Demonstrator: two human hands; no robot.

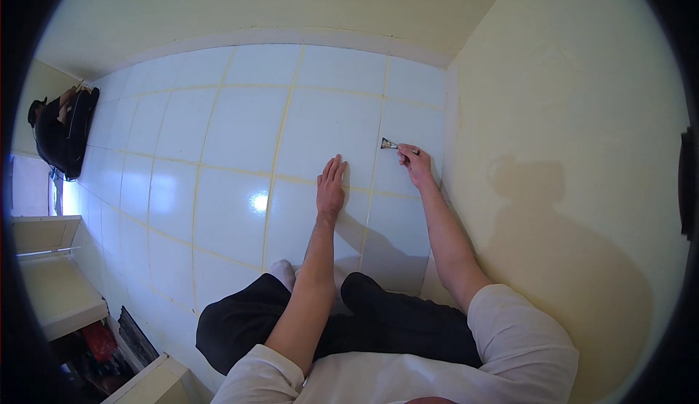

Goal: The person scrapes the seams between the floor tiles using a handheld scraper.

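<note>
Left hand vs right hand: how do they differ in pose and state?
- The left hand has its fingers extended; the right hand has its fingers curled.
- The left hand holds no visible object; the right hand grips a small flared tool.
- The left hand points away from the body; the right hand angles leftward.
Shared: both are bare and over the pale tiled floor.

White tiled floor (240,124), yellowish grout lines (273,175), bright reflection (258,201)

The right hand (416,165) holds a little scraper (388,143). The left hand (330,187) rests on the white tiles (328,124) nearby. Yellow lines (273,176) run between tiles around both hands. Far left of them, a person (62,135) in black crouches.
</note>
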